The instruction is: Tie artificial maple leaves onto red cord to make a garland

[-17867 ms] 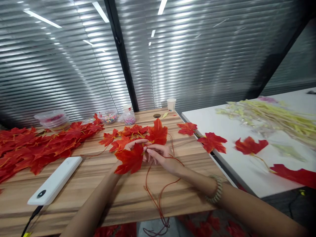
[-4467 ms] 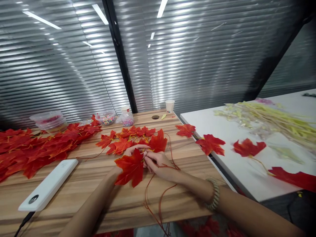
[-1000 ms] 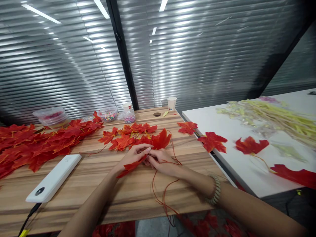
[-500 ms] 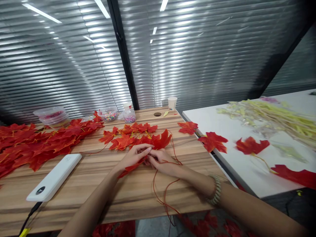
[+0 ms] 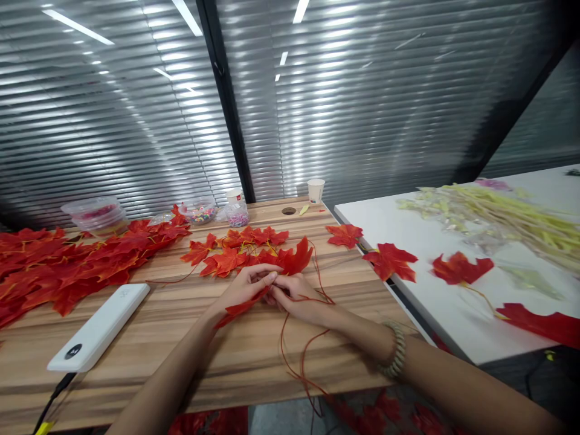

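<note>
Both hands meet over the wooden table [image 5: 231, 368], fingertips together. My left hand [image 5: 250, 286] is closed, with a red maple leaf [image 5: 242, 308] hanging beneath its fingers. Closed as well, my right hand [image 5: 296, 294] touches the left one, and another upright red leaf [image 5: 296, 257] rises just behind it. A thin red cord [image 5: 302, 362] loops around my right wrist and drops over the table's front edge. What the right fingertips pinch is hidden between the hands. Several joined red leaves [image 5: 226, 261] lie just beyond the hands.
A pile of red leaves [image 5: 99, 260] and a white power bank [image 5: 99, 326] lie left. Tubs of beads [image 5: 199, 211] and a paper cup [image 5: 316, 191] stand at the back. More leaves [image 5: 392, 261] reach the white table [image 5: 444, 320], which holds yellow stems [image 5: 512, 217].
The red leaf under my left hand has shifted slightly down and left. Otherwise the hands hold nearly the same pose.
</note>
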A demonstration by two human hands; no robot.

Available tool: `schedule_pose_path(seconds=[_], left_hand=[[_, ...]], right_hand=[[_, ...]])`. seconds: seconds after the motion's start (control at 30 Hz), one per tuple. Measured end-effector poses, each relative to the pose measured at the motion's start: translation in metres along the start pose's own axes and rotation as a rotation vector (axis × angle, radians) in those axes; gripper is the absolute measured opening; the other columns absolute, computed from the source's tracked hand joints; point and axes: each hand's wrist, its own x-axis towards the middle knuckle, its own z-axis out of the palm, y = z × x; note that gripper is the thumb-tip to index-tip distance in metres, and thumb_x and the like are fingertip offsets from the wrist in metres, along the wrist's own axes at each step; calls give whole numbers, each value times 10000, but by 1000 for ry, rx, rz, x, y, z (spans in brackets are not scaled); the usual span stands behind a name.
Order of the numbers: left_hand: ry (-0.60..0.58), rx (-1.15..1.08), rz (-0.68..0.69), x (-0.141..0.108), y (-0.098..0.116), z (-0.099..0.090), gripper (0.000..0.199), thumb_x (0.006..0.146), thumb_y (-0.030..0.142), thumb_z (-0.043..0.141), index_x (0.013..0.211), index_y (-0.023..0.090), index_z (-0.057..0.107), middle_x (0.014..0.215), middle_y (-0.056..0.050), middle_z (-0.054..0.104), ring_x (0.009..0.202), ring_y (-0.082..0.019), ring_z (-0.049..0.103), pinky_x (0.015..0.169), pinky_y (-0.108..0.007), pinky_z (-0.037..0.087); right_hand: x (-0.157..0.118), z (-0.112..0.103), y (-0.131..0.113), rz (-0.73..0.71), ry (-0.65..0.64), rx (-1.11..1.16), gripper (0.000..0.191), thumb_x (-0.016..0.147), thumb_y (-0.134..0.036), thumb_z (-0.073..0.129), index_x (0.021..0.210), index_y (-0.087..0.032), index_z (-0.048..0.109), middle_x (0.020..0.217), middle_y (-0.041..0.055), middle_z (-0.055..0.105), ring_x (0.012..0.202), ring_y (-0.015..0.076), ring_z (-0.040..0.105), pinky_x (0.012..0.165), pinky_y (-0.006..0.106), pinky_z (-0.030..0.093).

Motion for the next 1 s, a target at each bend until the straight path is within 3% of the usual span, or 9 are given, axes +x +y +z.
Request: schedule_pose_path(seconds=[0.17,0.37,0.6,0.73,0.87,1.0], left_hand=[[10,-11,26,1,-2,0,403,728,397,590,1010,109,575,707,-36,632,488,-108,578,469,-227,480],[166,-82,15,-2,8,8,489,641,456,651,959,88,600,633,-32,619,462,-115,563,458,-244,471],[147,-132,52,6,4,2,456,577,460,696,847,95,660,470,-14,592,382,-121,535,383,-217,400],[171,-185,85,6,-2,-2,387,561,397,723,823,117,673,477,-10,605,382,-123,541,389,-214,395],[144,-224,87,4,-4,-5,393,532,265,749,889,120,670,610,-28,663,450,-139,578,444,-233,431],[137,-231,55,4,-4,-5,431,473,297,779,853,121,678,560,-25,653,439,-147,576,450,-251,449]], right_hand=[[-1,-2,-6,2,32,95,217,851,-163,378,732,-147,558,664,0,596,561,78,518,557,179,377],[-1,-7,-15,56,106,159,258,878,-239,367,737,-158,567,610,-20,561,540,74,490,551,177,359],[-1,-12,-19,41,133,163,312,890,-255,345,665,-156,537,588,-20,524,533,73,466,566,182,352],[0,-10,-16,85,138,197,319,890,-299,346,677,-159,537,566,-16,506,529,81,455,540,188,349],[1,-2,-7,160,171,308,325,887,-359,342,710,-155,523,548,-20,492,470,70,405,468,184,315],[4,4,-1,193,155,419,304,875,-388,366,756,-154,520,529,-29,486,430,59,377,429,177,292]])
